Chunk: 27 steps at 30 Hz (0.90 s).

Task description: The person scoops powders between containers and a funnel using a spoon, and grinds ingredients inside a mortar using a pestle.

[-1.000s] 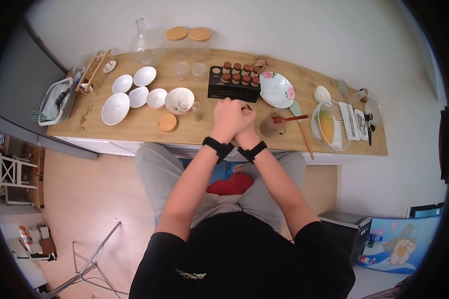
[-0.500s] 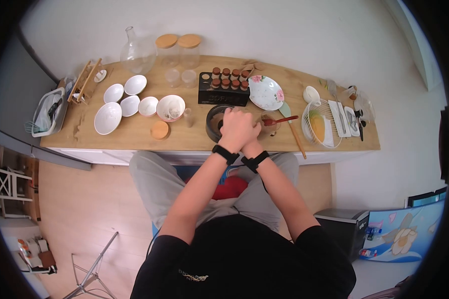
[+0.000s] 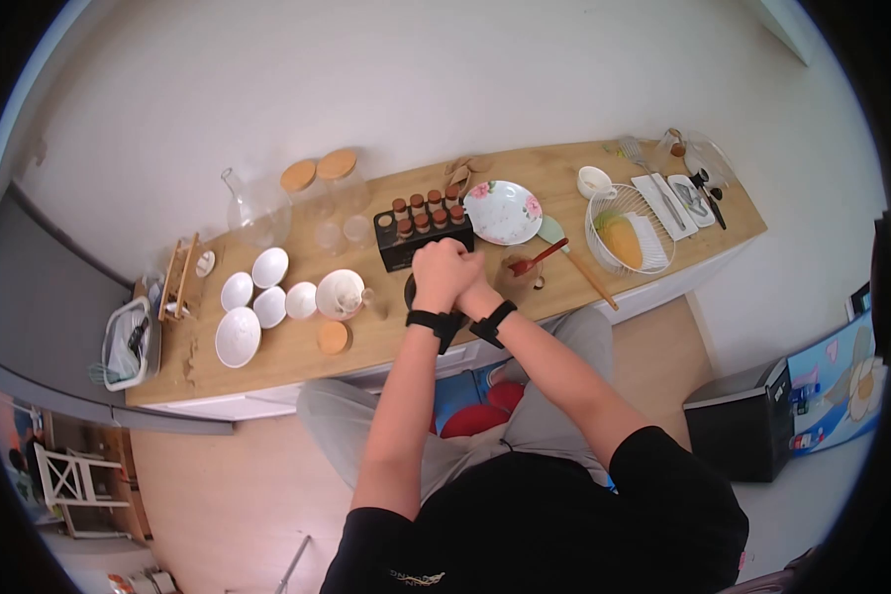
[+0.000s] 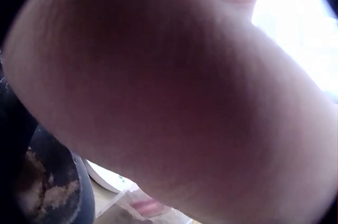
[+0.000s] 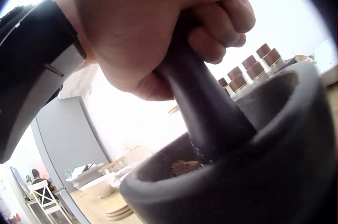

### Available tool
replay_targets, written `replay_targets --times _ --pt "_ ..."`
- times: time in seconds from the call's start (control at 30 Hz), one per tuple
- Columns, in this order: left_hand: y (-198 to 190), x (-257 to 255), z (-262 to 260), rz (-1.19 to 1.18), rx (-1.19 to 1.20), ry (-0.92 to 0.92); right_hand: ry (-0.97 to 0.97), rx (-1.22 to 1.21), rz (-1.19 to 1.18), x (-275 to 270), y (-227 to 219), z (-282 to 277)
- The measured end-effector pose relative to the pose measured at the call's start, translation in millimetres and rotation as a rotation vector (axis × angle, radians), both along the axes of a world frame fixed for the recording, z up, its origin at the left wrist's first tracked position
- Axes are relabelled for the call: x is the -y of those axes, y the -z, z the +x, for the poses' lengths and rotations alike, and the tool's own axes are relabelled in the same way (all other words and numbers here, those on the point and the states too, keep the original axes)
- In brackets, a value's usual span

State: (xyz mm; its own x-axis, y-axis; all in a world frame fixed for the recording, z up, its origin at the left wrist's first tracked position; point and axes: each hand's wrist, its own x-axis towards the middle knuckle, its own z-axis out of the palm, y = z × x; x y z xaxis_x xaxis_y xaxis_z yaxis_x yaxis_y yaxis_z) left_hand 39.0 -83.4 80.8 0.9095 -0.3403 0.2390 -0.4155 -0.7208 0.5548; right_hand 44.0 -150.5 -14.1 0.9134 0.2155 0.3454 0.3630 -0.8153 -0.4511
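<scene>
In the head view my two hands are clasped together over a dark stone mortar (image 5: pixel 285 155), with the left hand (image 3: pixel 436 275) forward and the right hand (image 3: pixel 476 288) against it. A dark pestle (image 5: pixel 208 105) leans in the bowl, and curled fingers (image 5: pixel 216 23) grip its upper part in the right wrist view. Brown material (image 5: pixel 185 167) lies inside at the pestle's foot. From above, the hands hide most of the mortar. To the right stands a clear cup (image 3: pixel 514 287) with a red utensil (image 3: pixel 544 255) across it.
A black rack (image 3: pixel 396 252) of corked spice jars stands behind the hands. White bowls (image 3: pixel 239 337) and a wooden lid (image 3: pixel 334 338) are on the left. On the right lie a floral plate (image 3: pixel 503 210), a wooden-handled spatula (image 3: pixel 589 277) and a wire basket (image 3: pixel 653 265).
The head view has tilted and turned, shifting the counter. Both hands stay clasped at the pestle; the mortar, plainly visible half a second ago, is now mostly covered by them.
</scene>
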Motion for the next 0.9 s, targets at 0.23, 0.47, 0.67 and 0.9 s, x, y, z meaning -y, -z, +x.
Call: replay_targets --times 0.23,0.47,0.67,0.9 --pt "18 12 -51 0.087 0.282 0.061 0.028 0.042 0.023 25 29 -68" --pt "11 -29 -34 -0.114 0.216 -0.056 -0.008 0.074 0.074 -22 8 -28" --pt "0 -9 -2 -0.032 -0.010 -0.030 0.003 0.126 0.058 -10 -13 2" --pt "14 15 -41 0.074 0.208 0.042 -0.005 0.118 0.030 11 16 -40"
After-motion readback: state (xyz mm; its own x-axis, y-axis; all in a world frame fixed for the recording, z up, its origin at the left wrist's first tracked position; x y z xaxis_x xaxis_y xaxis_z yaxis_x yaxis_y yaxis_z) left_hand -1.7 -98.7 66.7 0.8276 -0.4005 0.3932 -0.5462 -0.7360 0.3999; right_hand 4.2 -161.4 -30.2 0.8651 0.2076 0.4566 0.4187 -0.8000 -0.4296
